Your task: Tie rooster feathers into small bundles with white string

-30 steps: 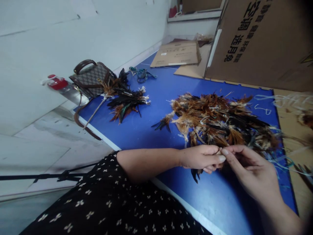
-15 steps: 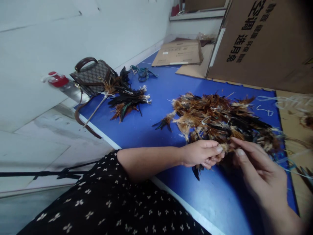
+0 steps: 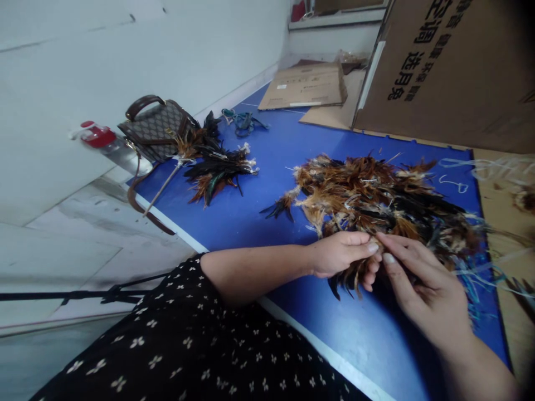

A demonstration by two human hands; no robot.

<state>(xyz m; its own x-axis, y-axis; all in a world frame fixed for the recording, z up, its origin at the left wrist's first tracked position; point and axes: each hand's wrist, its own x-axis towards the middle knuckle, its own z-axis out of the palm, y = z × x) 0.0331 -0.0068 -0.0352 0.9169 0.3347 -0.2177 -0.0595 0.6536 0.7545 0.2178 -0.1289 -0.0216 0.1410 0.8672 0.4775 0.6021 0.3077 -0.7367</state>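
Blue table (image 3: 271, 153) below, left hand (image 3: 343, 255) clasps feathers (image 3: 351, 275); near-closed right hand (image 3: 430, 292) touches them.

Feather bundle (image 3: 352, 277) partly hidden behind the left hand (image 3: 343, 253), standing carton (image 3: 476, 94) incomplete at top edge.

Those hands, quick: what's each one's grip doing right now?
Left hand: closed, holding a feather bundle.
Right hand: partly curled at the bundle's end; cannot tell whether it pinches anything.

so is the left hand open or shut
Shut: the left hand curls around a feather bunch, which shows below it.
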